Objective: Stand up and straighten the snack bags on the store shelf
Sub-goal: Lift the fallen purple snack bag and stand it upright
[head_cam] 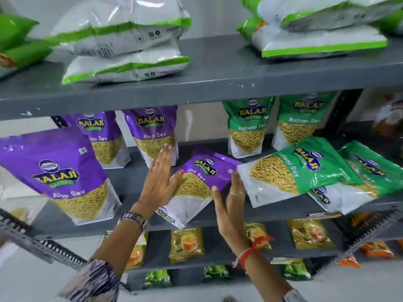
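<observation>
With both hands, left hand (160, 177) and right hand (232, 197), flat and fingers spread wide beside the tilted purple foil Aloo Sev bag (197, 184) overhanging the grey metal shelf (218, 216), it may slide off.

Left hand (160, 177) and right hand (232, 200) raised — fingers extended, palms facing.

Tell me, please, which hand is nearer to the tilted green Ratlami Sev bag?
Right. The right hand has its fingertips by the green bag's lower-left corner; the left hand lies beyond the purple bag.
</observation>
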The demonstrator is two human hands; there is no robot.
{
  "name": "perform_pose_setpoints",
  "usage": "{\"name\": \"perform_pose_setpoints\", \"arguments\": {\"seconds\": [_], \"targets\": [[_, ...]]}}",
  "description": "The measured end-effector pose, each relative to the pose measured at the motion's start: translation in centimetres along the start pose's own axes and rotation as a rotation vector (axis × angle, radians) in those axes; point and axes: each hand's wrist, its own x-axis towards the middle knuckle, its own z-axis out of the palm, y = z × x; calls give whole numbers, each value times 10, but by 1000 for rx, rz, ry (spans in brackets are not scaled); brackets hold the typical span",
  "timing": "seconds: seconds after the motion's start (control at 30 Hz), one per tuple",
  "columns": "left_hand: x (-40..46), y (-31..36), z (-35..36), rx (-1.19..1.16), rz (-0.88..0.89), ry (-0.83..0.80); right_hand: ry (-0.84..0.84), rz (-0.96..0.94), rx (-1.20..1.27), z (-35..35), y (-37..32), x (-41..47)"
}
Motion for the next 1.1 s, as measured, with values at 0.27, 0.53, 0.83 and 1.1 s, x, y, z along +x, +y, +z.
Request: {"name": "perform_pose_setpoints", "arguments": {"seconds": [0.27,0.53,0.83,1.1], "targets": [[40,-30,7,-587,-772,-609,14,842,503,44,35,19],[41,-34,21,-447,-816,-430,-29,952,529,46,40,30],[-26,20,-13,-973,-1027,49,33,720,482,1,-1,9],[-90,60,-68,-1079,-870,124,-19,543,581,-49,-45,-30]]}}
